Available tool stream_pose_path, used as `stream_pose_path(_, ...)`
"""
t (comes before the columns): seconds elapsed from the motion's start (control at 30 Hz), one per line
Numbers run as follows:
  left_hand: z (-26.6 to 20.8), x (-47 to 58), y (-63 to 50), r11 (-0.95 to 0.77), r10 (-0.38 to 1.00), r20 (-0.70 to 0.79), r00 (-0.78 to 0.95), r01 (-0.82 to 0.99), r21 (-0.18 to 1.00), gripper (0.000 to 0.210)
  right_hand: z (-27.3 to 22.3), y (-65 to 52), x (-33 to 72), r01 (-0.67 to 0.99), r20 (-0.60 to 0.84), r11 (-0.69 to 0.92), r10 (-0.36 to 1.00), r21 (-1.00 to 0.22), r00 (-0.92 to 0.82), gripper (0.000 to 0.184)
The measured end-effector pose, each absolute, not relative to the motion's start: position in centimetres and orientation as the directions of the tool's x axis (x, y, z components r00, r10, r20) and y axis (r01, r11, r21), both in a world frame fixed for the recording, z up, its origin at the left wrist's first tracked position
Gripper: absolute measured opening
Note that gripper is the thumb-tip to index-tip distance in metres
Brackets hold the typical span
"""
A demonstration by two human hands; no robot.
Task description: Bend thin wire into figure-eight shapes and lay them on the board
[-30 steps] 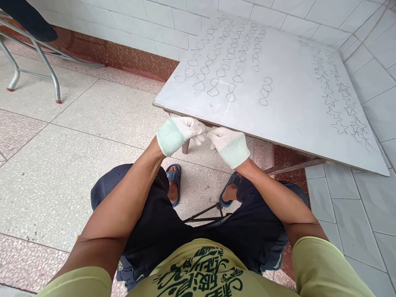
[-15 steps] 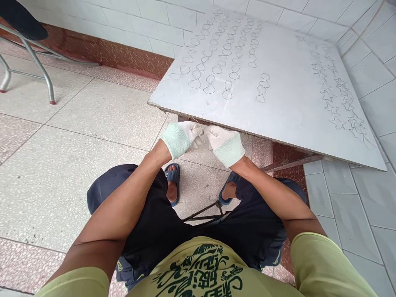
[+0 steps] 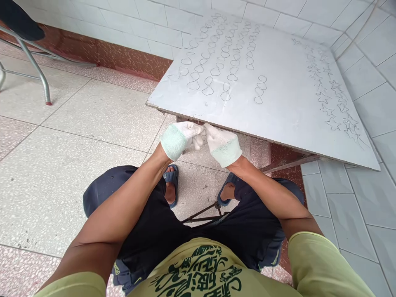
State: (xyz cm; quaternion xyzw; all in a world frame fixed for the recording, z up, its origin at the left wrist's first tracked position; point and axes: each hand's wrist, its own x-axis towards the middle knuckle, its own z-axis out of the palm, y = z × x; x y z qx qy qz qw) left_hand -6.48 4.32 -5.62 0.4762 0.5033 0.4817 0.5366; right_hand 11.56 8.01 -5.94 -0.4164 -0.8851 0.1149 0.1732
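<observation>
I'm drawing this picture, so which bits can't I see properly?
All in the head view:
Thin, curved, grey wire-like strand: its lower part is lost among the white-gloved left hand and white-gloved right hand.
Black-topped seat with a silver metal frame: cut off by the left edge.
Grey star-shaped outlines: the farther ones are too small and overlapping to count.

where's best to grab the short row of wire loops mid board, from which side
Probably the nearest loop of the short row, taken from the near side: that end faces the near edge of the board, and the row lies apart from others. The thin loops look flat, favouring a pinch.
</observation>
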Motion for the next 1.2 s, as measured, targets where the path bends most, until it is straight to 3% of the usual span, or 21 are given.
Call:
stream_pose_path(0.1,-5.9,-5.5,4.1,0.075,0.997,-0.072,0.036,-0.088,0.993,0.053,-6.2,8.1,11.5,0.688,0.206,0.622,0.779,-0.373,-0.592,0.037)
stream_pose_path(0.23,-6.1,-4.8,3.4,0.034,0.994,-0.039,-0.098,-0.046,0.998,0.052,-6.5,8.1,11.4,0.726,0.183,0.575,0.814,-0.378,-0.551,0.037)
stream_pose_path(0.43,-5.7,-5.5,3.5,-0.020,0.991,0.006,-0.137,-0.102,0.995,0.045,-5.5,7.9,11.1,0.584,0.161,0.419,0.882,-0.695,-0.442,0.036)
stream_pose_path(0.53,-5.7,-5.8,3.8,-0.040,0.985,0.016,-0.169,-0.139,0.989,0.044,-5.4,7.6,11.1,0.518,0.218,0.401,0.900,-0.755,-0.378,0.034)
stream_pose_path(0.63,-5.7,-5.6,3.9,-0.052,0.981,0.013,-0.192,-0.200,0.978,0.044,-5.6,7.5,11.3,0.522,0.262,0.404,0.908,-0.751,-0.327,0.031)
stream_pose_path(0.97,-6.3,-5.6,4.0,-0.056,0.973,0.016,-0.230,-0.169,0.984,0.039,-6.2,7.9,11.5,0.426,0.221,0.406,0.880,-0.808,-0.420,0.039)
stream_pose_path(1.1,-6.4,-5.1,3.8,-0.080,0.959,0.029,-0.283,-0.173,0.982,0.038,-7.6,8.0,11.5,0.470,0.304,0.483,0.861,-0.739,-0.407,0.042)
stream_pose_path(1.2,-6.4,-4.5,3.4,-0.092,0.951,0.032,-0.309,-0.182,0.979,0.039,-8.5,8.3,11.3,0.540,0.366,0.568,0.820,-0.621,-0.441,0.044)
